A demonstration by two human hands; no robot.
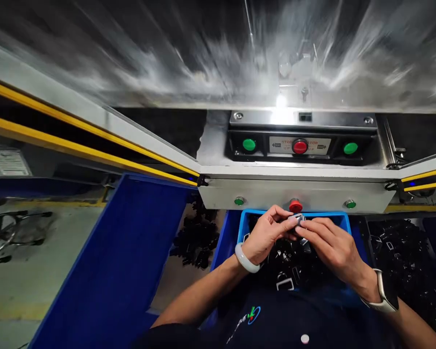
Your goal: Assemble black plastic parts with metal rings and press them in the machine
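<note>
Both hands meet over a light blue bin filled with small dark, shiny parts. Between the fingertips is a small metallic part; its exact kind cannot be made out. My left hand, a white bangle at its wrist, pinches the part from the left with thumb and fingers. From the other side my right hand, with a watch on the wrist, has its fingers closed on the same part. A pale rectangular frame piece lies among the parts in the bin.
Ahead is a machine panel with green buttons and a red button. Above it sits a control box. Yellow-edged guards flank both sides. A dark blue panel stands left; more dark parts lie right.
</note>
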